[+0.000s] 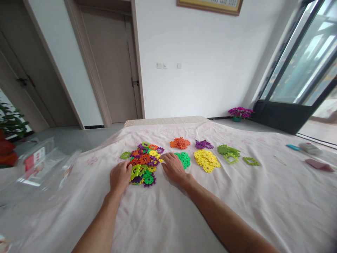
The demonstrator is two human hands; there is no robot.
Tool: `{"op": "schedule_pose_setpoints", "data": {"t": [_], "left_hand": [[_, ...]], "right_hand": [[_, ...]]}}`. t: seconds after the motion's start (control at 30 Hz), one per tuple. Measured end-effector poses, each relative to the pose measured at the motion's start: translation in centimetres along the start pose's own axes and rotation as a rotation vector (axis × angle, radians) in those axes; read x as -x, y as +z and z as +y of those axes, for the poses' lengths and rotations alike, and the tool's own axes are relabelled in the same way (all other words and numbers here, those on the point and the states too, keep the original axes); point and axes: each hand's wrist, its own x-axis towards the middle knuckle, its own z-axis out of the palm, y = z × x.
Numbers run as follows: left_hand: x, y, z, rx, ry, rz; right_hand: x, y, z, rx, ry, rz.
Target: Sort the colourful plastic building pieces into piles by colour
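A mixed pile of plastic interlocking snowflake pieces (144, 160) in orange, purple, green and yellow lies on the cloth between my two hands. My left hand (119, 175) rests against the pile's left side with its fingers curled; what they hold, if anything, is hidden. At the right edge of the pile, the bent fingers of my right hand (173, 167) close on a yellow piece (160, 159). Just beyond that hand are the sorted green discs (185, 160), partly covered by it. Yellow discs (206, 160), orange pieces (180, 143) and purple pieces (204, 144) form separate heaps.
Light green pieces (228, 153) and a single green ring piece (251, 161) lie farther right. Clear plastic packaging (43, 168) is at the left. A blue item (292, 147), a whitish object (310, 148) and a pink cloth (319, 165) lie at the far right of the bedsheet-like cover (168, 225).
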Motion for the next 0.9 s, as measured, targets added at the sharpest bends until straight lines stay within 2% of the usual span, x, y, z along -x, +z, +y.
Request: {"op": "schedule_pose_setpoints", "data": {"t": [0.1, 0.27, 0.53, 0.67, 0.9], "left_hand": [[0.0, 0.0, 0.1, 0.0, 0.002, 0.004], [0.2, -0.1, 0.5, 0.015, 0.034, -0.006], [0.3, -0.3, 0.8, 0.047, 0.051, -0.013], [0.3, -0.2, 0.6, 0.034, 0.06, -0.017], [0.2, 0.1, 0.3, 0.022, 0.07, -0.021]], "right_hand": [[-0.3, 0.6, -0.5, -0.014, -0.098, 0.006], [-0.9, 1.6, -0.8, -0.023, -0.159, -0.052], [-0.7, 0.7, -1.3, 0.029, -0.07, -0.105], [-0.6, 0.3, -1.2, 0.032, -0.098, -0.094], [-0.6, -1.6, -0.6, 0.159, -0.104, -0.059]]}}
